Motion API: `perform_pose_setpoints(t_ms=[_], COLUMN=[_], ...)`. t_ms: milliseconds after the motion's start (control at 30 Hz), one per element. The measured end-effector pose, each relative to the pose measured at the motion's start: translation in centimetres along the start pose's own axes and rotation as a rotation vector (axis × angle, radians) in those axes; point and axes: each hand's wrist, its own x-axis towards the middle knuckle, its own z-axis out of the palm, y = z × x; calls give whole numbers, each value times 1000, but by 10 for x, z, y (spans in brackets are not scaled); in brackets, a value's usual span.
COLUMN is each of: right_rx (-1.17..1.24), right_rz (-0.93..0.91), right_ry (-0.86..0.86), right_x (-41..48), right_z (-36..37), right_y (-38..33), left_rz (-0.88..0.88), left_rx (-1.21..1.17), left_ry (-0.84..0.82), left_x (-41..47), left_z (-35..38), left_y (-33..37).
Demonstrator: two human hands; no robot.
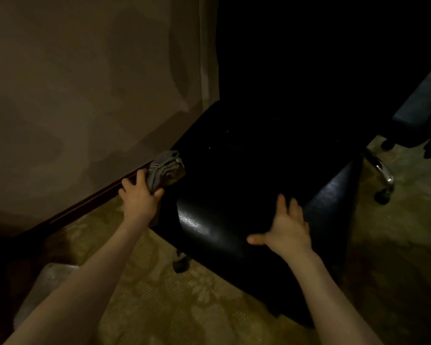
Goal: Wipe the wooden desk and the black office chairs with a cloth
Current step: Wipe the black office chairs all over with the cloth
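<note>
Nothing readable is being picked up here, honestly. No lettering, label, brand or number is being made out on the black office chair (209, 227), and none is being shown on the cloth (163, 170) at the chair's left edge either. Any fine print is being lost to the dark and the blur.
</note>
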Motion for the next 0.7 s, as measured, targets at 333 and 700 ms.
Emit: perform_pose_setpoints(t_ms=[333, 700], right_rx=[-160, 62], right_rz=[-919, -1190], right_ry=[226, 104], right_x=[66, 125], right_z=[31, 40], right_y=[-139, -189], left_rz=[776, 781], left_rx=[-117, -157], left_ry=[15, 87], left_x=[34, 70], left_z=[-43, -53], left_y=[4, -32])
